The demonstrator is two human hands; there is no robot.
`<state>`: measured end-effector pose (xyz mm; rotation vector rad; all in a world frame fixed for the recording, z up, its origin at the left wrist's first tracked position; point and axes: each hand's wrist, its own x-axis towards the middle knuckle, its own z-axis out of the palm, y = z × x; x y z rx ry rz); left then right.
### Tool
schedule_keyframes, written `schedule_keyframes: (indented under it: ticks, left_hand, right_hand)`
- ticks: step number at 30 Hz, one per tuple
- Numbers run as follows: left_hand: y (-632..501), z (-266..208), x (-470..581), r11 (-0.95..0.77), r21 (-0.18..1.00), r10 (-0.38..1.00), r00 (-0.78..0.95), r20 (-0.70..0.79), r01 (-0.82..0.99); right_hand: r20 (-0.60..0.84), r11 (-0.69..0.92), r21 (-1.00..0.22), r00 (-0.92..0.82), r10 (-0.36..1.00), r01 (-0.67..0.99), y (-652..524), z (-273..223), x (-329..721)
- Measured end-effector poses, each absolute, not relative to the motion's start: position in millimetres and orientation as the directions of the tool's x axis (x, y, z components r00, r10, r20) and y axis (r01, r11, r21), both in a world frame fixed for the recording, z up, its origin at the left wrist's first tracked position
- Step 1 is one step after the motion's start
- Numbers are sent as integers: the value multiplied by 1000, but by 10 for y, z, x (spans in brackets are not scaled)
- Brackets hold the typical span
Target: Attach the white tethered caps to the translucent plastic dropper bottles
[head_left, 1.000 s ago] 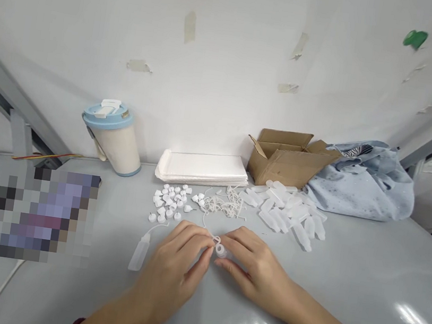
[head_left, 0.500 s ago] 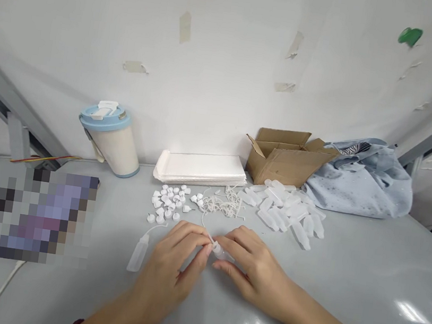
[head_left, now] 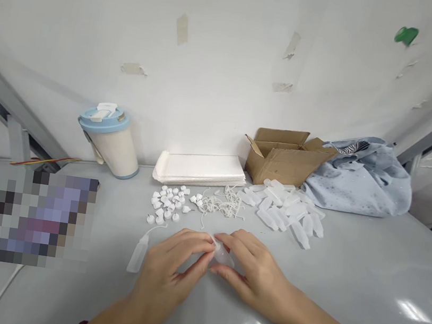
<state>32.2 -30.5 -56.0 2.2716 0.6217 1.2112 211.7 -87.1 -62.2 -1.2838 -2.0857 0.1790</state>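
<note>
Grey table (head_left: 324, 306). Left hand (head_left: 173, 263) pinched cord (head_left: 213, 239) at bottle (head_left: 224, 258) neck; right hand (head_left: 251, 266) grip was unclear. Seemingly attaching; next called for snugging.

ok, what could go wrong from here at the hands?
1. The translucent bottle might slip or twist: the left hand's fingertips crowd its neck, and they hide whether the cord there is seated.
2. The white cords lie tangled, so pulling one could drag others, or nudge the nearby white caps.
3. The left hand could knock the corded bottle lying close beside it.
</note>
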Motion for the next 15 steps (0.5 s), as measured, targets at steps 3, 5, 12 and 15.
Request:
schedule_keyframes:
  ticks: [3,5,12,15]
  left_hand:
    - [-301,-557,324,-793,584,582,495,645,173]
    - [-309,-554,323,-794,580,586,486,648,184]
    - [-342,-510,329,-650,716,732,465,499,255]
    - [-330,-481,333,-508,824,800,490,345,250]
  right_hand:
    - [498,522,-455,-279,821,722,-887,-620,2102]
    - [509,524,-468,-268,818,712,-894,-616,2097]
    - [573,520,-335,-269,774,786,-883,-603,2096]
    - [609,520,-225,-298,735,824,-882,-592,2082]
